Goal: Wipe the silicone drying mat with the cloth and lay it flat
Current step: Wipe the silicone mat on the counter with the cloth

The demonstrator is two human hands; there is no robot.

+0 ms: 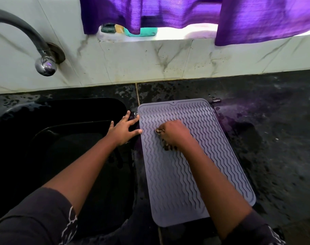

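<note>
A grey silicone drying mat (pixel 219 156) with wavy ridges lies flat on the dark wet counter, to the right of the sink. My right hand (pixel 175 134) presses a small dark patterned cloth (pixel 169 146) onto the upper middle of the mat; most of the cloth is hidden under the hand. My left hand (pixel 125 129) rests with spread fingers on the counter at the mat's upper left edge, fingertips touching the rim, and holds nothing.
A black sink (pixel 62 147) fills the left side. A grey tap (pixel 35 43) curves out from the marble-tiled wall above it. Purple curtains (pixel 168 11) hang over the window sill, which holds a green soap box (pixel 147 31). Water puddles lie on the counter (pixel 274 129).
</note>
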